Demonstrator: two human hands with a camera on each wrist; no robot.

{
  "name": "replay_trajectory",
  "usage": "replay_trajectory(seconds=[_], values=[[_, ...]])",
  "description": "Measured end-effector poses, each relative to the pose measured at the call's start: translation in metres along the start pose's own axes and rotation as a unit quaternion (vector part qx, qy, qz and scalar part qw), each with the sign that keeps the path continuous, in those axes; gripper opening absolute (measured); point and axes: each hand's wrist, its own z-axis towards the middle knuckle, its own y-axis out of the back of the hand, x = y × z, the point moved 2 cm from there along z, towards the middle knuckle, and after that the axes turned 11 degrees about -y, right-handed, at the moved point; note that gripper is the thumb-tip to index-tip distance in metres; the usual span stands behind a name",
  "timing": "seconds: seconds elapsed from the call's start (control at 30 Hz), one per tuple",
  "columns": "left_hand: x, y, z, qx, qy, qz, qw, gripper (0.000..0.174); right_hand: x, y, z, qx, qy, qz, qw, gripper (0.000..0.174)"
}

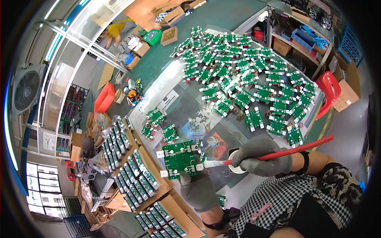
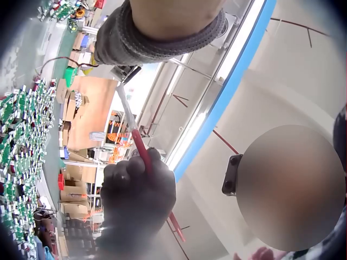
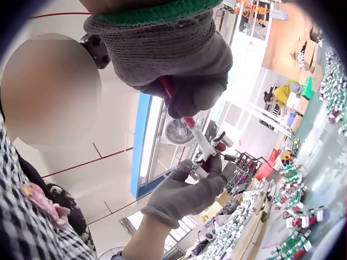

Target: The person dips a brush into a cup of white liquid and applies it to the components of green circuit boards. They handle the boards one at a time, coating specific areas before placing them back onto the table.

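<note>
My gloved left hand grips a green circuit board by its near edge, thumb over the board; white blocks stick out at its corners. In my gloved right hand is a brush with a long red handle and a pale tip. The tip meets the white block at the board's right corner. Below the right hand stands a white-rimmed pot, partly hidden by the glove. From the right wrist view, the brush tip reaches the fingers of the left hand, which hide most of the board.
Many similar boards cover the far and right side of the table. A few more boards lie just beyond the held one. Cardboard trays of upright boards stand at the left. A red stool is at the right.
</note>
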Motion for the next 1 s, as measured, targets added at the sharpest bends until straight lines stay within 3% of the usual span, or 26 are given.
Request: replay_trajectory(seconds=[0.13,0.2,0.27,0.37,0.47,0.57,1.0], values=[[0.002,-0.009,0.0,0.028,-0.002,-0.015,0.999,0.045,0.001,-0.005,0.004,-0.009,0.021,-0.016,1.0,0.015],[0.002,-0.008,0.002,0.029,0.0,-0.008,1.0,0.045,-0.005,-0.003,0.002,-0.016,-0.016,-0.015,1.0,0.015],[0.001,-0.007,0.002,0.025,-0.001,0.001,1.0,0.046,-0.003,-0.002,0.003,-0.012,0.035,-0.019,0.999,0.017],[0.002,-0.003,0.001,-0.001,0.014,0.004,1.0,0.047,-0.006,0.002,-0.003,-0.011,-0.022,0.045,0.999,0.016],[0.004,-0.003,0.003,-0.024,-0.01,0.023,0.999,0.048,0.001,0.012,-0.003,-0.051,-0.012,-0.008,0.999,0.016],[0.005,-0.013,0.001,0.065,0.051,-0.081,0.993,0.044,0.003,0.016,0.003,-0.076,0.015,-0.035,0.996,0.015],[0.006,-0.011,0.003,0.069,0.068,-0.104,0.99,0.042,0.0,0.019,0.009,-0.055,-0.034,0.001,0.998,0.013]])
